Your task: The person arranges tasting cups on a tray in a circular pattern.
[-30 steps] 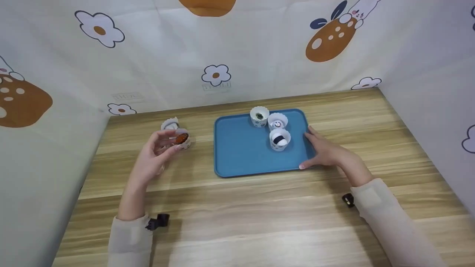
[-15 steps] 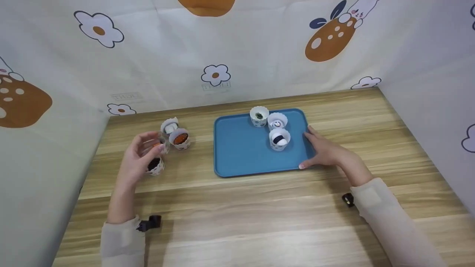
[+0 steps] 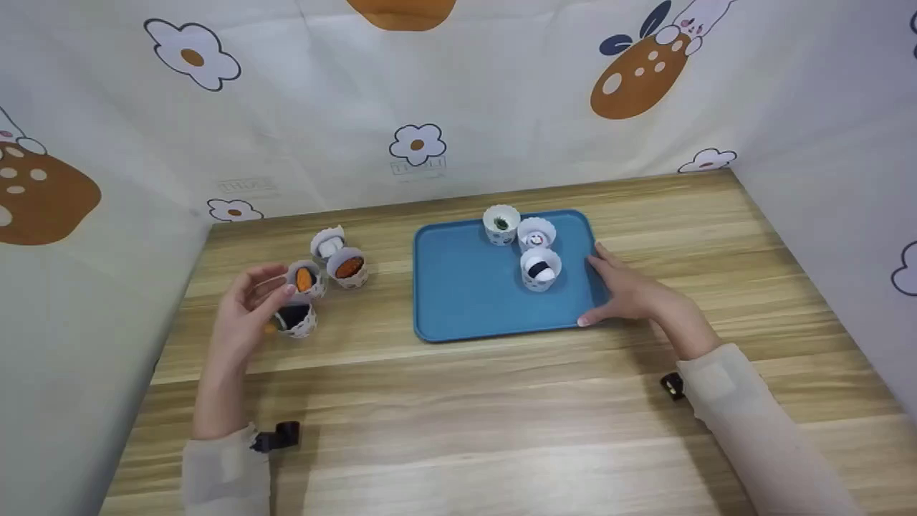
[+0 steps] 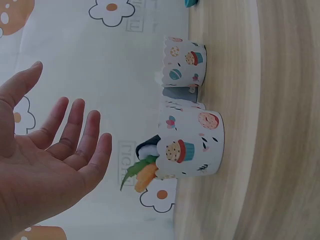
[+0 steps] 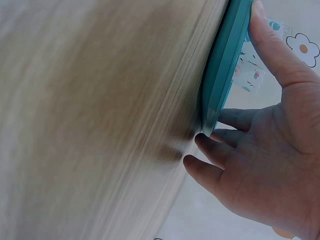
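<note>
My left hand [image 3: 247, 312] hovers beside a group of paper cupcake cups on the left, holding nothing. In the left wrist view its fingers [image 4: 67, 125] are spread and relaxed. Closest to it are a cup [image 3: 315, 290] with an orange-topped piece and a cup [image 3: 304, 327] with a dark piece. A green leaf [image 4: 137, 171] and an orange piece [image 4: 146, 177] stick out past a cup rim in the left wrist view. My right hand [image 3: 623, 290] touches the right edge of the blue tray [image 3: 466, 301], thumb at the near corner, fingers along the side.
Behind the nearest cups stand one cup [image 3: 352, 281] with a reddish-orange topping and another [image 3: 328, 233] with white contents. On the tray are a cup [image 3: 501, 235] with something green, a cup [image 3: 548, 229] with a round white piece and a cup [image 3: 537, 283] with a black-banded white piece.
My left hand has drawn back leftward and nearer from the reddish-orange cup, past the other cups, uncovering them. The right hand and the tray have stayed put.
</note>
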A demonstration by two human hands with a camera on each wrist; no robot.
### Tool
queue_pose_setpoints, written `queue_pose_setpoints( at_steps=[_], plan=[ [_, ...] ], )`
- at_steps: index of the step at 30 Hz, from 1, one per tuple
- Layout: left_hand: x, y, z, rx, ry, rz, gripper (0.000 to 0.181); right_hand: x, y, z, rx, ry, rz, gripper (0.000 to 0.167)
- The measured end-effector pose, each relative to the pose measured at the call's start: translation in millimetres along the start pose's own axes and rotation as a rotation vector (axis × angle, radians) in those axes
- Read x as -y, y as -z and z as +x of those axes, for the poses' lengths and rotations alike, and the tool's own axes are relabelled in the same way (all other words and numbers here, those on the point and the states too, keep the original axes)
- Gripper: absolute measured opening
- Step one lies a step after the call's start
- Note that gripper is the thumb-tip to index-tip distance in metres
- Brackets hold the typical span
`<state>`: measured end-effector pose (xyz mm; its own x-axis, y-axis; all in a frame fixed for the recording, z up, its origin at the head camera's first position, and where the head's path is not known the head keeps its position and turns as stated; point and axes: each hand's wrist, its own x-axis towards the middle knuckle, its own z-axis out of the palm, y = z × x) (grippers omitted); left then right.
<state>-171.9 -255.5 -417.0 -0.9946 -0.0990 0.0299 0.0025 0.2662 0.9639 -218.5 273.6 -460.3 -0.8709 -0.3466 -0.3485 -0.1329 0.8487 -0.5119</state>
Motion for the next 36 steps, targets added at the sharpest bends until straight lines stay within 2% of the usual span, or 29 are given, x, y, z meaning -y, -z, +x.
queue_pose_setpoints(
  at_steps=[3,7,15,27,30,36],
  plan=[
    [3.6,2.7,-0.2,-0.010,0.015,0.000,0.046,0.1,0.1,0.4,0.000,0.000,-0.005,0.120],
    [9.3,6.4,-0.3,0.005,0.046,0.063,0.049,-0.3,-0.2,0.8,0.001,-0.005,-0.006,0.121],
    [18.3,9.4,1.1,0.028,0.118,0.122,0.052,-0.3,0.0,0.8,0.008,-0.009,0.007,0.121],
    [24.0,17.9,-2.9,-0.025,0.150,0.106,0.057,-0.4,-0.1,0.7,0.007,-0.004,0.004,0.121],
    [26.9,20.5,-3.7,-0.004,0.160,0.111,0.060,-0.3,0.1,0.3,0.009,-0.001,-0.002,0.121],
    [33.5,24.3,-3.8,0.103,0.159,0.140,0.069,-1.9,-0.5,0.5,0.005,-0.007,-0.007,0.122]
  ],
)
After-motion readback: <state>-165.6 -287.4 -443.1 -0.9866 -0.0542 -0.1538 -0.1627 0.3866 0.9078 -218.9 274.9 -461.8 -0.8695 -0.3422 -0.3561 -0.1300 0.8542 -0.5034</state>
